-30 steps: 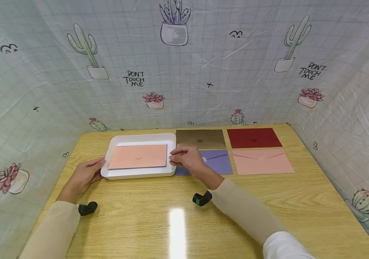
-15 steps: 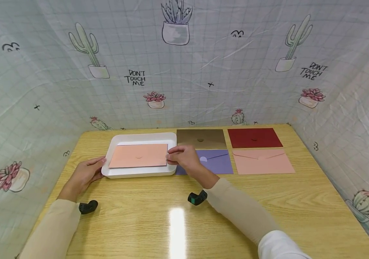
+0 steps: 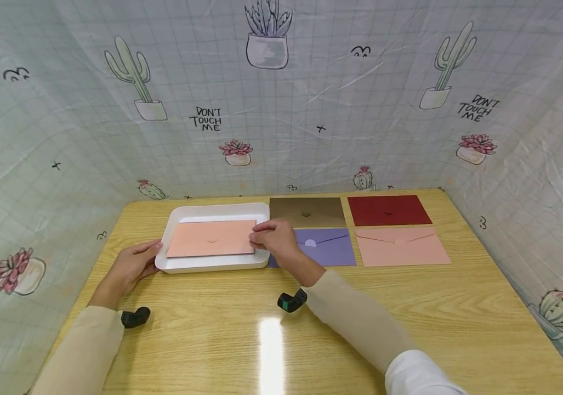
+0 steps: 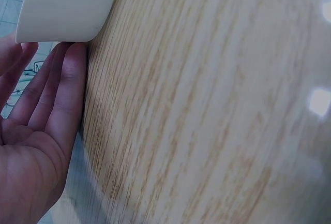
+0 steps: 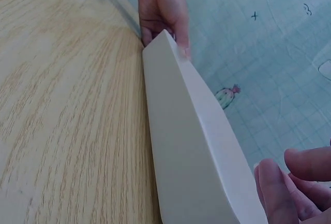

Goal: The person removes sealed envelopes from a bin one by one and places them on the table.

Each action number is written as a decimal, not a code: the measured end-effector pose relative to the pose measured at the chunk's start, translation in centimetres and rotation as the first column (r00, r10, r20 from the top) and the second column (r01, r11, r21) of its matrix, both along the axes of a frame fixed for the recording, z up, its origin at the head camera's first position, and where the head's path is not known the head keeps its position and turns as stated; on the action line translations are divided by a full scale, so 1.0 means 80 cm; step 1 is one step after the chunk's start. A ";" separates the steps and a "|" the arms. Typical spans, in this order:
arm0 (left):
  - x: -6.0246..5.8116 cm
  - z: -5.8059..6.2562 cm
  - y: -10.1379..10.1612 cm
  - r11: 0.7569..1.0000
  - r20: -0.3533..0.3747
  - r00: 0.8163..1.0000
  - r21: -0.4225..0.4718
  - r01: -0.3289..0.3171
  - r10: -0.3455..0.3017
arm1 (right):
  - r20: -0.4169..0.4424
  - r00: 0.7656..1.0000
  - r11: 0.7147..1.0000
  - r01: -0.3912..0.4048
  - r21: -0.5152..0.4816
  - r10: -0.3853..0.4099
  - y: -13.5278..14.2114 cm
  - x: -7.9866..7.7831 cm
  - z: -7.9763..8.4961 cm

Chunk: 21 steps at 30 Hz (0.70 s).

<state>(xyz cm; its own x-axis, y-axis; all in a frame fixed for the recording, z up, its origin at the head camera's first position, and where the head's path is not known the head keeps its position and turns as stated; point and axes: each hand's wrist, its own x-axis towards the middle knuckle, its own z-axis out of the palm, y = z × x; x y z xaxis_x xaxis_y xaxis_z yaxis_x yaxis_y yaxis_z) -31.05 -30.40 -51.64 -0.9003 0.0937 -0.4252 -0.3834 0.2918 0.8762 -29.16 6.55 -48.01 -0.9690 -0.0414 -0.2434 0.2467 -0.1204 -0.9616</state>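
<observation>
A peach envelope (image 3: pixel 210 239) lies flat inside a white rectangular tray (image 3: pixel 213 266). A thin dark edge shows under it, perhaps of another envelope. My left hand (image 3: pixel 130 267) touches the tray's left end; in the left wrist view its fairly straight fingers (image 4: pixel 71 81) rest against the outer wall. My right hand (image 3: pixel 278 241) reaches over the tray's right rim, its fingertips at the envelope's right edge. In the right wrist view its thumb and fingers stand apart, with nothing seen between them. Whether they touch the envelope is hidden by the tray wall.
Right of the tray lie a brown envelope (image 3: pixel 307 212), a dark red one (image 3: pixel 388 210), a purple one (image 3: pixel 328 249) partly under my right hand, and a pink one (image 3: pixel 403 251). A patterned cloth (image 3: pixel 320 99) encloses the wooden table (image 3: pixel 202 329) at back and sides.
My right hand has moved left across the tray's right rim to the edge of the peach envelope. The left hand, tray and envelopes stay in place.
</observation>
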 end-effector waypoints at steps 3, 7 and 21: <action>0.000 -0.002 -0.001 1.000 -0.004 1.000 0.006 -0.001 0.001 | -0.003 1.000 1.000 0.014 0.004 -0.014 -0.004 -0.001 -0.001; 0.000 -0.003 -0.001 1.000 -0.008 1.000 0.006 -0.001 0.001 | 0.000 0.999 0.999 0.035 0.021 -0.035 -0.012 -0.001 0.001; -0.002 0.001 -0.001 1.000 -0.006 1.000 -0.006 0.000 0.000 | 0.028 0.991 0.981 0.122 0.150 -0.128 -0.040 -0.007 0.002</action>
